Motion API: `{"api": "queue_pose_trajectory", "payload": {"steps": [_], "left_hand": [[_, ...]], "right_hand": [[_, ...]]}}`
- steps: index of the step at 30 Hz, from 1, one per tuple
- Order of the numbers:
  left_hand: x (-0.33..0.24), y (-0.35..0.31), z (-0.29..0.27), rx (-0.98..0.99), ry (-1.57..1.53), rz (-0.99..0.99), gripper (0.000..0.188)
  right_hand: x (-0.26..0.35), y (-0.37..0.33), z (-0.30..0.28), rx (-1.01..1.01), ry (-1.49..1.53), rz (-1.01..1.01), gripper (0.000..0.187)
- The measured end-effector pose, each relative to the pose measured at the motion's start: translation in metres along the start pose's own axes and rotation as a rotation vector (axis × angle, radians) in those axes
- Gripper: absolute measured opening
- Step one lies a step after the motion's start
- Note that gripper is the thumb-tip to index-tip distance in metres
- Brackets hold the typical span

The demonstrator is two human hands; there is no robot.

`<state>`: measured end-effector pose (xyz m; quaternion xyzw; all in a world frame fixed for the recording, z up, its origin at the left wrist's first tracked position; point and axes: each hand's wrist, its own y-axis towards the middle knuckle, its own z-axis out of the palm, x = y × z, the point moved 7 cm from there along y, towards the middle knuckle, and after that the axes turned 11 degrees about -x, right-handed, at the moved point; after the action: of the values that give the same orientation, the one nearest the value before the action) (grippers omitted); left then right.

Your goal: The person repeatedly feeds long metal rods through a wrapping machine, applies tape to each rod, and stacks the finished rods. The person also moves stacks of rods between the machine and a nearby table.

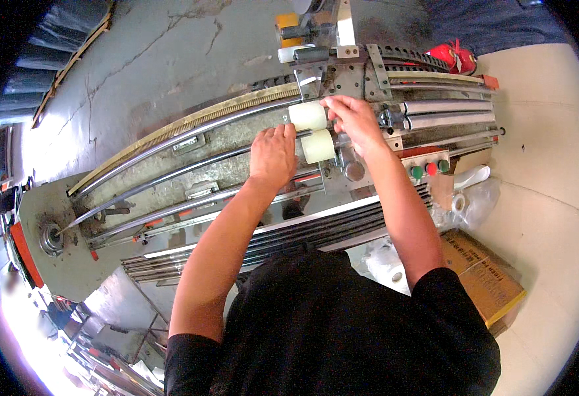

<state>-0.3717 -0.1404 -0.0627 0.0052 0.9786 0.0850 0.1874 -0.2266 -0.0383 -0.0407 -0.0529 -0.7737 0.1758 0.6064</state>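
Observation:
My left hand (274,155) is closed over the middle metal rod (184,169), its fingers curled down beside two pale cream rollers. The upper roller (308,116) lies just beyond the lower roller (318,146), both on the machine's carriage. At the upper roller's right edge, my right hand (355,121) has its thumb and forefinger pinched together. What sits between those fingertips, if anything, is too small to make out. Below my right wrist is a rounded metal knob (353,170), partly shaded by my forearm.
The long machine's rails end at a grey plate with a round chuck (53,238). Green and red push buttons (432,169) sit right of my forearm. Dark bars (289,234) run along the near side. A cardboard box (484,277) stands at the lower right, near plastic-wrapped rolls (390,264).

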Motion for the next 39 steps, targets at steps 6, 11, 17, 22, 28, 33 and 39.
{"api": "queue_pose_trajectory", "payload": {"steps": [6,11,17,22,28,33,39], "left_hand": [[-0.003,0.002,-0.006,0.020,0.017,-0.019,0.053],[-0.006,0.006,-0.004,0.033,0.084,-0.051,0.050],[-0.006,0.007,0.001,0.029,0.104,-0.042,0.051],[-0.010,0.007,-0.004,0.035,0.108,-0.036,0.053],[-0.007,0.009,-0.001,0.045,0.106,-0.006,0.060],[0.000,0.009,-0.006,0.044,-0.102,-0.097,0.083],[0.027,0.028,-0.003,0.225,-0.426,-0.219,0.095]], "right_hand": [[-0.034,-0.062,-0.022,0.058,0.005,0.120,0.026],[-0.068,-0.117,-0.040,0.090,-0.039,0.132,0.030],[-0.130,-0.136,-0.089,0.006,-0.155,0.123,0.029],[-0.143,-0.103,-0.123,-0.171,-0.417,-0.284,0.036],[-0.130,-0.067,-0.100,-0.054,-0.769,-0.789,0.062],[-0.148,-0.054,-0.093,-0.002,-0.942,-0.777,0.053],[-0.156,-0.057,-0.099,-0.082,-0.963,-0.870,0.035]]}}
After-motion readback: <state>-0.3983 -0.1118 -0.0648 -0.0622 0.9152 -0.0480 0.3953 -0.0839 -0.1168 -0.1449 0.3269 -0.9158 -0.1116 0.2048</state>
